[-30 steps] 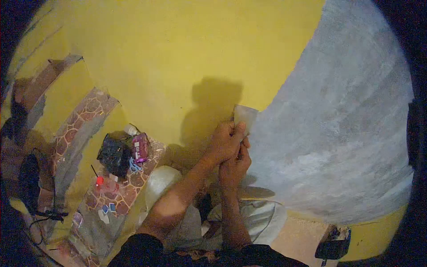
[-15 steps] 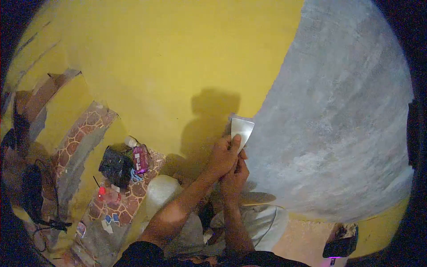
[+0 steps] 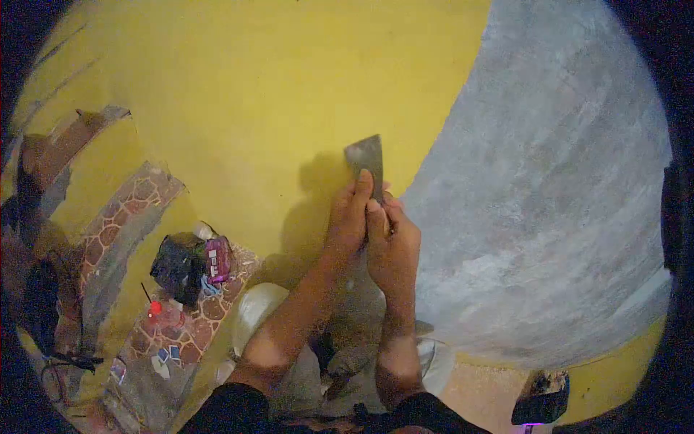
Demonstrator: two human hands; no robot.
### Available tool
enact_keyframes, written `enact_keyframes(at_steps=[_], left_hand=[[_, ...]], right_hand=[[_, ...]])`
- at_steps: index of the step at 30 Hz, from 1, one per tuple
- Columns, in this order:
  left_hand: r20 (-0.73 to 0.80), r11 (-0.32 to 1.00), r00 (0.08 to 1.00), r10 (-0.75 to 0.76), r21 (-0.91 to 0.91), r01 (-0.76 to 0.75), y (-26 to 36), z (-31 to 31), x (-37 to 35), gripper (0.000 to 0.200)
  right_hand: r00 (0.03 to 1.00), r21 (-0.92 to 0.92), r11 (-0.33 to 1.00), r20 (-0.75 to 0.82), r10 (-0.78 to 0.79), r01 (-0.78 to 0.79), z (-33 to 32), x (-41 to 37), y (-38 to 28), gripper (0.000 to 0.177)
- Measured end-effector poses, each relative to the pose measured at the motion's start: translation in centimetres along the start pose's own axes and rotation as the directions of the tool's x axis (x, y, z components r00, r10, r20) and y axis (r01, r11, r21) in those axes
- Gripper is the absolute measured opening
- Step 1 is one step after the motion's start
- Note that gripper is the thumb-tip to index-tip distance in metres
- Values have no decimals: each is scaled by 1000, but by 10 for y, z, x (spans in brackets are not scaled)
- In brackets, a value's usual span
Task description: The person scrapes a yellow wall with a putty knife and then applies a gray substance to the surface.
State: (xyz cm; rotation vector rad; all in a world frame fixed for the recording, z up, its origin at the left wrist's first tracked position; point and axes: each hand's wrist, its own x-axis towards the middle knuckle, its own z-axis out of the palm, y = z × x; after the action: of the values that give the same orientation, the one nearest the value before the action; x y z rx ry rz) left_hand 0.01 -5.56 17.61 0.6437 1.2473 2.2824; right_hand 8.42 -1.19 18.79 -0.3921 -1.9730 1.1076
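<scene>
A: Head cam, big to small: yellow wall fills most of it, w/ a grey skim patch across the right side.

B: Lower left?

A: Tiled steps w/ a black bag and small bits beside it. Can't tell what the bits are.

B: And the hands?

A: Your left hand and right hand are pressed side by side, both closed round the handle of the scraper. Your left forefinger lies up the back of the blade. The blade sits on the yellow, just beside the grey edge, tipped a bit left.

B: How to do this bit well?

A: My read: push thru that forefinger so the whole edge lies even on the wall, at a low angle, w/ no corner digging in. Move both wrists as one unit, w/ steady pressure and no jerks. Overlap the grey edge slightly so no ridge forms betw. the two surfaces.
</scene>
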Motion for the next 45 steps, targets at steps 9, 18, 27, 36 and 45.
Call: enact_keyframes(at_steps=[9,18,27,36,45], left_hand=[[179,895,979,-102,-413,168,-83,-41,12,70],[212,958,944,-251,-83,273,-102,-60,14,86],[297,977,940,-168,-76,199,-103,-67,15,86],[218,993,969,-116,-11,122,-109,-57,6,72],[320,945,947,-17,315,-90,-90,-44,-13,35]], right_hand=[[990,95,986,30,138,-140,1,-71,100,30],[972,148,975,-140,187,-167,-5,-86,120,34],[978,236,958,-91,186,-160,-14,-74,34,34],[977,197,957,13,215,-213,-9,-103,94,34],[972,272,935,11,234,-228,-4,-84,97,33]])
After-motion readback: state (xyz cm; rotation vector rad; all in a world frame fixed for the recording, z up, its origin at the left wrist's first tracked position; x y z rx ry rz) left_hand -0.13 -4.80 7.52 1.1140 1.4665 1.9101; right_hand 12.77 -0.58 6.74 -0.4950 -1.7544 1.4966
